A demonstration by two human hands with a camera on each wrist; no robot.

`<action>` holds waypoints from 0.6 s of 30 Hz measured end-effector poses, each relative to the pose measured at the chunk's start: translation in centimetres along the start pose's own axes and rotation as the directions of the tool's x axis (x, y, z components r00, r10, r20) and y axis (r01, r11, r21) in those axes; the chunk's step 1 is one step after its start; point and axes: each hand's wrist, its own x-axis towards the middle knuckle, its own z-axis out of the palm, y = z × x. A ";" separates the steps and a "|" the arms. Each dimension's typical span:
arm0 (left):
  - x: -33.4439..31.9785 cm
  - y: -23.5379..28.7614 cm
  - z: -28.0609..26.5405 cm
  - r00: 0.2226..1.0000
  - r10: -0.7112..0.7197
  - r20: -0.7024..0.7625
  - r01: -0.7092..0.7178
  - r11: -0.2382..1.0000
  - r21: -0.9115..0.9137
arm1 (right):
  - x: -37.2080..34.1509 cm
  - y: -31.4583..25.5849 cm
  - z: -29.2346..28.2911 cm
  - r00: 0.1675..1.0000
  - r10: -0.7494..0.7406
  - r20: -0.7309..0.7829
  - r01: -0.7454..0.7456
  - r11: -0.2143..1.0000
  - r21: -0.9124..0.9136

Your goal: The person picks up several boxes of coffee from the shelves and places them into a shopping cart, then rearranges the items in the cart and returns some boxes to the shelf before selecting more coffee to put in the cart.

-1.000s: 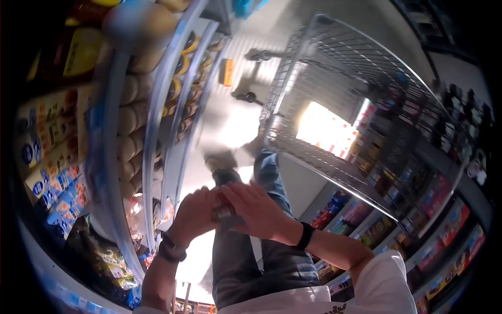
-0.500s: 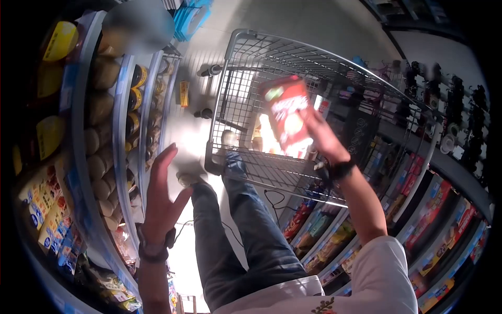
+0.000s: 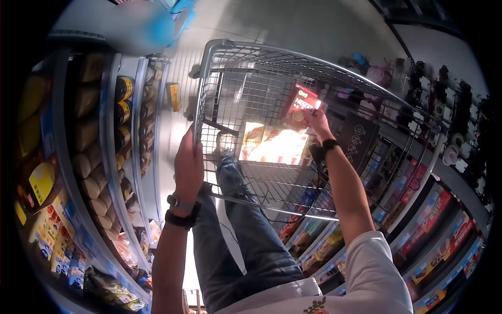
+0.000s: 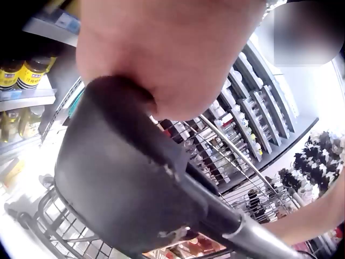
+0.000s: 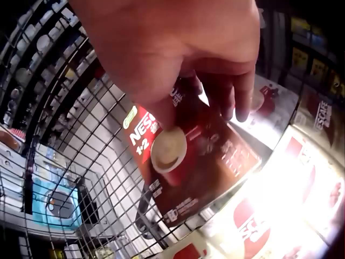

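Observation:
My right hand (image 3: 318,124) pinches a red Nescafe box (image 3: 297,107) inside the wire cart (image 3: 261,178). In the right wrist view the thumb of that hand (image 5: 178,48) lies over the front of the red box (image 5: 207,156), its fingers at the far edge. Light-coloured boxes (image 3: 269,144) lie in the cart beside it, brightly lit. My left hand (image 3: 189,165) rests along the cart's left rim, fingers pointing up the frame. The left wrist view has the palm (image 4: 161,59) against the cart's dark plastic corner (image 4: 118,172); the fingertips are hidden there.
Shelves of jars (image 3: 123,112) and packets stand close on the left. More shelves of packaged goods (image 3: 429,225) run along the lower right, below hanging items (image 3: 460,99). A yellow box (image 3: 173,97) is on the left, near the cart. My legs (image 3: 251,220) are beneath the cart's near side.
The right hand has carried the red box from near the left hand into the cart and up beside the light boxes. The left hand has come onto the cart's rim. The cart appears farther left.

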 end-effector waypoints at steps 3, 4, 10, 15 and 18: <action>0.0 -0.5 0.3 0.994 0.095 -0.053 -0.097 0.995 -0.032 | 0.8 -1.7 1.9 0.982 -0.145 -0.123 0.168 0.964 0.206; -0.1 -0.1 0.1 0.998 0.058 -0.035 -0.059 0.998 -0.035 | 2.3 -1.8 2.3 0.961 -0.203 -0.186 0.232 0.961 0.152; -0.2 0.1 0.1 0.988 0.107 -0.108 -0.117 0.988 -0.100 | 5.8 -6.4 4.0 0.892 -0.411 -0.189 0.320 0.868 -0.380; -0.2 -0.4 -0.4 0.987 0.116 -0.110 -0.122 0.991 -0.047 | 4.3 -6.3 4.1 0.945 -0.328 -0.007 0.247 0.724 -0.644; -0.2 -0.9 -1.0 0.994 0.076 -0.082 -0.082 0.994 -0.072 | 4.1 -5.4 4.3 0.931 -0.355 -0.089 0.234 0.764 -0.601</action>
